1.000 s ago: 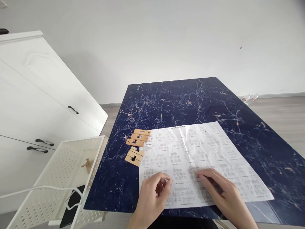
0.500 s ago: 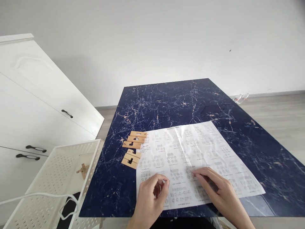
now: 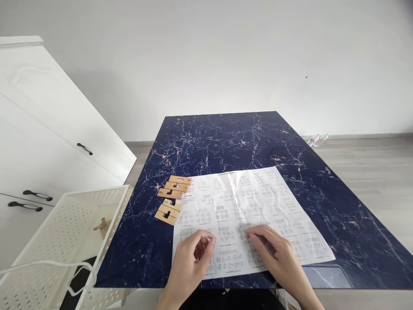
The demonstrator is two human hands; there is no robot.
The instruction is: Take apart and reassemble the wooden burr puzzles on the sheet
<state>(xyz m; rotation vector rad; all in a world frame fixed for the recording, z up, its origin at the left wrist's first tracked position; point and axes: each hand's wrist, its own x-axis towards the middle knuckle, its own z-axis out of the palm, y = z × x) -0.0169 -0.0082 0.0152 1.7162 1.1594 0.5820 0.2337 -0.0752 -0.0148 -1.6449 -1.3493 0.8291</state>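
Observation:
A large white sheet of paper (image 3: 206,211), printed with small diagrams and creased, lies flat on the dark blue marble-patterned table (image 3: 219,142). My left hand (image 3: 190,258) rests over its lower left part, fingers curled and thumb tip close to the index fingertip, with nothing visible between them. To the right, my right hand (image 3: 274,249) lies on the sheet with fingers stretched out and fingertips on the print. It holds nothing. Several flat wooden puzzle pieces (image 3: 174,186) with cut-out notches and printed numbers sit in two groups along the sheet's left edge, some overlapping it.
Left of the table is a white perforated bin (image 3: 125,202) containing a wooden cross-shaped piece (image 3: 103,226), a black item and a white cable (image 3: 48,262). A white cabinet (image 3: 58,129) stands behind it. Clear plastic bottles (image 3: 318,140) are on the floor at right.
The view has shifted slightly, so the table and hands appear farther left. Both hands keep nearly the same pose over the sheet, and the wooden pieces stay in place.

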